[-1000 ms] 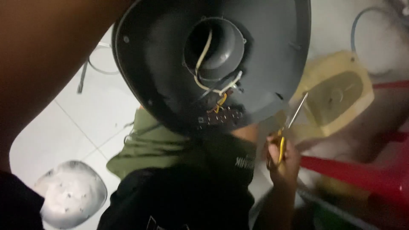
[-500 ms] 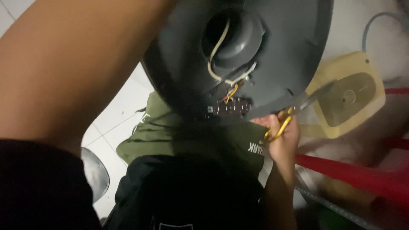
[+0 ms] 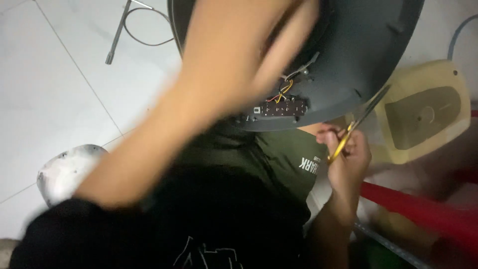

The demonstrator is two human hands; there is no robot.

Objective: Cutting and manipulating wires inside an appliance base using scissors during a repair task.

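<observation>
A round dark grey housing (image 3: 368, 45) rests over my lap, underside up, with a small terminal board (image 3: 279, 107) and red, yellow and white wires showing. My left hand (image 3: 279, 35), blurred, reaches across the housing and covers its central opening; its grip is unclear. At the lower right edge of the housing, my right hand (image 3: 346, 162) grips a yellow-handled screwdriver (image 3: 343, 142). The screwdriver's metal shaft slants up towards the rim.
A beige plastic cover (image 3: 423, 114) lies right of the housing, with a red bar (image 3: 413, 204) below it. A white dome-shaped object (image 3: 64, 169) sits on the tiled floor at the left. A metal rod with a wire loop (image 3: 119, 35) lies top left.
My left arm has swung right across the housing and now hides its central opening. My right hand, still holding the screwdriver, has stayed by the housing's lower right rim.
</observation>
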